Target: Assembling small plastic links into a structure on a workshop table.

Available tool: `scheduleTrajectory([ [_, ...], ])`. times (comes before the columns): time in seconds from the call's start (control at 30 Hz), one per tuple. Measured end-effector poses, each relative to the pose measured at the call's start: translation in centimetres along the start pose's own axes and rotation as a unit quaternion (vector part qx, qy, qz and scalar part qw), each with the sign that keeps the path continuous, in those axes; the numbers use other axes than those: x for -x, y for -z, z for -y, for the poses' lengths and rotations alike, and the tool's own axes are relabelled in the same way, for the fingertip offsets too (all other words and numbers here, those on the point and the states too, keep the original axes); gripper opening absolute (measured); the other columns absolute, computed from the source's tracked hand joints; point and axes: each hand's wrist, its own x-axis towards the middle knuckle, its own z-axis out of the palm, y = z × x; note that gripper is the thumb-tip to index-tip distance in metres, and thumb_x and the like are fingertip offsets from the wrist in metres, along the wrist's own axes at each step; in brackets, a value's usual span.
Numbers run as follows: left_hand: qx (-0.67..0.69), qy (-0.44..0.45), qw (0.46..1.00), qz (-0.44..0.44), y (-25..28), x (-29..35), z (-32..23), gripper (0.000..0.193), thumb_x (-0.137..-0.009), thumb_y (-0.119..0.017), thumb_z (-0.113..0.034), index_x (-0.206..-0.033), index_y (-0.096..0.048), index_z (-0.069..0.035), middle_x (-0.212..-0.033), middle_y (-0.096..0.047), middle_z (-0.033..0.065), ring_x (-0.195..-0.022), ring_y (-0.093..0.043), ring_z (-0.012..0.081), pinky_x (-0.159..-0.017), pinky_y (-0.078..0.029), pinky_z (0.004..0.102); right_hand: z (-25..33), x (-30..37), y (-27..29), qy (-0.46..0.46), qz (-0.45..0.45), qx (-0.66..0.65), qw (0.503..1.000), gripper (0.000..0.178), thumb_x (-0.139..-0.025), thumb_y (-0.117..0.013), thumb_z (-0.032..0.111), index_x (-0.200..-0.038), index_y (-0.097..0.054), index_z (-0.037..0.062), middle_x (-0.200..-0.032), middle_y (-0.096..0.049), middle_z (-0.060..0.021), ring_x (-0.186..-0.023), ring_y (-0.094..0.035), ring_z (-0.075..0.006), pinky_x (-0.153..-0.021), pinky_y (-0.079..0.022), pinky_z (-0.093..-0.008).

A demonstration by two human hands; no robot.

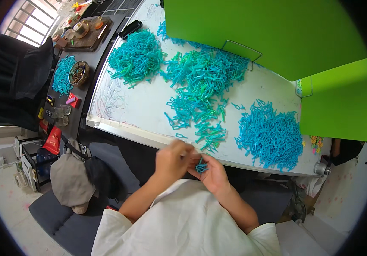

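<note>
My right hand (215, 174) is at the table's near edge, its fingers curled round several small teal plastic peg-shaped pieces (201, 167). Close against it on the left is my left hand (171, 161), its fingers bent into a pinch; whatever they hold is too small or hidden to make out. Just beyond both hands lies a loose scatter of green pieces (210, 135). It runs back into a big mixed teal and green heap (209, 72). One single teal piece (181, 136) rests apart near the edge.
A bluer heap (271, 135) covers the table's right side, and another teal heap (135, 55) the far left. Green panels (256, 34) with wire handles stand over the back. A dark side table (85, 91) holds a bowl and tea tray. A metal knob (321, 169) is at the right corner.
</note>
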Motion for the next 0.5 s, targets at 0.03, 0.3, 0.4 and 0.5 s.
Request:
scheduleTrajectory([
  [0.03, -0.072, -0.002, 0.993, -0.09, -0.5, -0.8, 1.7, 0.007, -0.09, -0.081, -0.01, -0.095, -0.076, -0.011, -0.091, -0.071, 0.009, -0.08, -0.073, 0.0318, -0.066, -0.056, 0.0432, -0.1, -0.1, -0.1, 0.005, 0.012, 0.014, 1.0, 0.032, -0.111, -0.056, 0.027, -0.115, -0.07, -0.0014, -0.111, -0.075, -0.0156, -0.108, -0.074, -0.0329, -0.102, -0.061, -0.0509],
  [0.3, -0.224, -0.068, 0.966, -0.108, -1.1, -5.6, 4.6, 0.02, -0.086, -0.085, -0.013, -0.103, -0.077, -0.014, -0.094, -0.065, 0.0075, -0.076, -0.069, 0.0321, -0.066, -0.055, 0.0447, -0.1, 0.2, 0.6, 0.005, -0.017, 0.035, 0.999, 0.03, -0.11, -0.057, 0.026, -0.114, -0.071, -0.0009, -0.108, -0.075, -0.0158, -0.106, -0.075, -0.0319, -0.099, -0.062, -0.0493],
  [0.4, -0.233, -0.056, 0.965, -0.103, -1.3, -5.5, 4.5, 0.02, -0.085, -0.086, -0.014, -0.103, -0.077, -0.013, -0.095, -0.065, 0.0066, -0.076, -0.069, 0.0322, -0.066, -0.055, 0.0448, -0.1, 0.2, 0.7, 0.006, -0.015, 0.035, 0.999, 0.03, -0.11, -0.057, 0.026, -0.113, -0.071, -0.0008, -0.108, -0.075, -0.0156, -0.106, -0.075, -0.0315, -0.098, -0.062, -0.0488],
  [0.5, -0.207, -0.049, 0.973, -0.09, -1.1, -4.9, 4.8, 0.022, -0.084, -0.087, -0.014, -0.103, -0.076, -0.012, -0.093, -0.065, 0.0072, -0.076, -0.069, 0.0328, -0.066, -0.054, 0.0444, -0.2, 0.3, 0.7, 0.011, -0.01, 0.037, 0.999, 0.03, -0.111, -0.057, 0.027, -0.113, -0.071, -0.0005, -0.107, -0.075, -0.0153, -0.106, -0.075, -0.0312, -0.098, -0.062, -0.0488],
])
